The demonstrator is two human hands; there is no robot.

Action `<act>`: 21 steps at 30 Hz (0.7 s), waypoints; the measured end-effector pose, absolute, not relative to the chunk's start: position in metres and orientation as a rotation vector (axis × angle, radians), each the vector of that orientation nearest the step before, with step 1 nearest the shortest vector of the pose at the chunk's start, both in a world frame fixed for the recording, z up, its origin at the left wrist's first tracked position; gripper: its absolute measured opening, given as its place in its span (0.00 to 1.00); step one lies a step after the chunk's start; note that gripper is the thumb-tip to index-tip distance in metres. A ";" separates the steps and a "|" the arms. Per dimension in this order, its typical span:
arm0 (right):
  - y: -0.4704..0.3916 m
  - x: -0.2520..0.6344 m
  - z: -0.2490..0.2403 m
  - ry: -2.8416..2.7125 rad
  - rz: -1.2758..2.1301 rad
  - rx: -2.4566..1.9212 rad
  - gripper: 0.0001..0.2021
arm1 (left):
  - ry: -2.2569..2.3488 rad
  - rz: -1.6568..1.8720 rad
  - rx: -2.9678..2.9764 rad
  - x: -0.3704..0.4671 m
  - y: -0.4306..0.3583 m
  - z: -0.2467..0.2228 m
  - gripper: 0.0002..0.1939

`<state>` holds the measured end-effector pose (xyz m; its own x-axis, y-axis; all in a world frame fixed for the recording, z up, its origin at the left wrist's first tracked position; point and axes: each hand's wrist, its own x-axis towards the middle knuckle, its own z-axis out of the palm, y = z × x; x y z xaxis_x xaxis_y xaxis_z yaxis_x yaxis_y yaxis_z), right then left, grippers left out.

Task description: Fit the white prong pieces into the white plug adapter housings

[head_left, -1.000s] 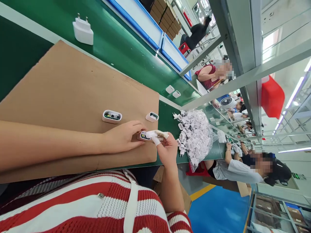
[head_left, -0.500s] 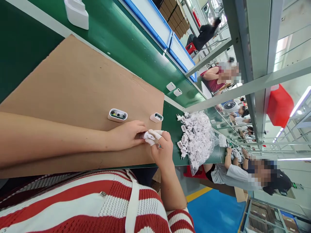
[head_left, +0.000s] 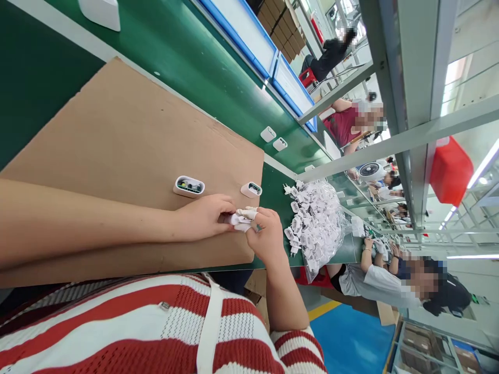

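housings (head_left: 268,134) slid; two hands (head_left: 205,217) grip one casing (head_left: 234,219)

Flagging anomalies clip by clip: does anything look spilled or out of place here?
Possibly: several white plug pieces lie loose on the green table beside the clear plastic bag, as if spilled; nothing else stands out.
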<state>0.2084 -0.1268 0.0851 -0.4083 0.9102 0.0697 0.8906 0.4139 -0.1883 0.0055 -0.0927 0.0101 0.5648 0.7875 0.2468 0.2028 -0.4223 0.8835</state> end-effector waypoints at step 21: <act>-0.066 0.239 0.083 -1.565 0.352 -1.454 0.16 | 1.192 0.790 1.777 -0.036 -0.050 0.132 0.36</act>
